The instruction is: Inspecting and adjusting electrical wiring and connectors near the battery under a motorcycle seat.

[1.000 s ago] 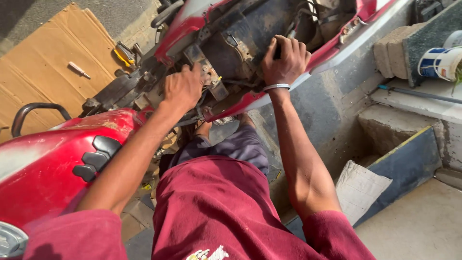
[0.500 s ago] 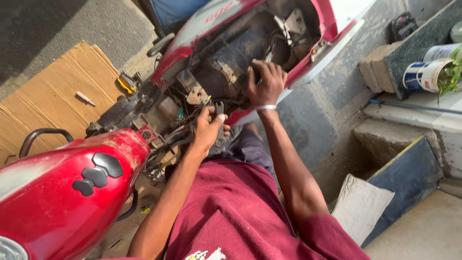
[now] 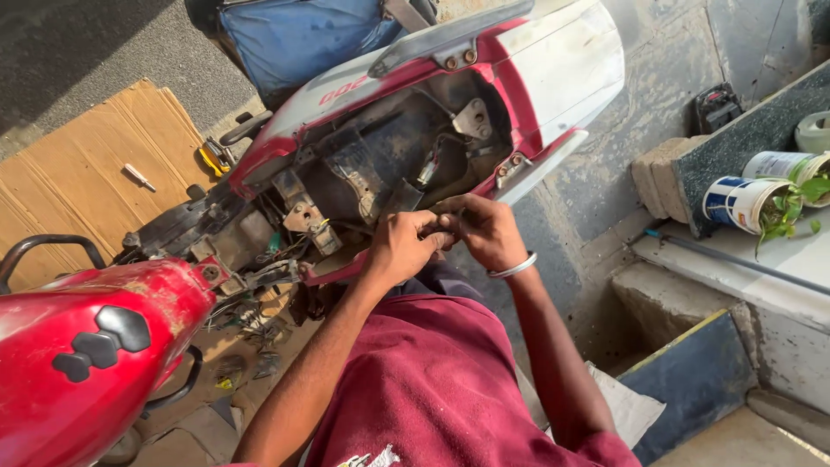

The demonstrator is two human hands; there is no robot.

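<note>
- Fingertips of our left hand (image 3: 399, 246) and right hand (image 3: 486, 229) pinch together on a small dark part (image 3: 439, 227), mostly hidden, just below the open motorcycle frame (image 3: 380, 164).
- We judge it light and stiff; grip it at its exposed ends.
- Bangle (image 3: 512, 267) circles the right wrist.
- Red fuel tank (image 3: 78, 346) sits left of the frame.

The head camera looked steeply down from close above. It faced the motorcycle's open seat bay (image 3: 406, 164) ahead.
</note>
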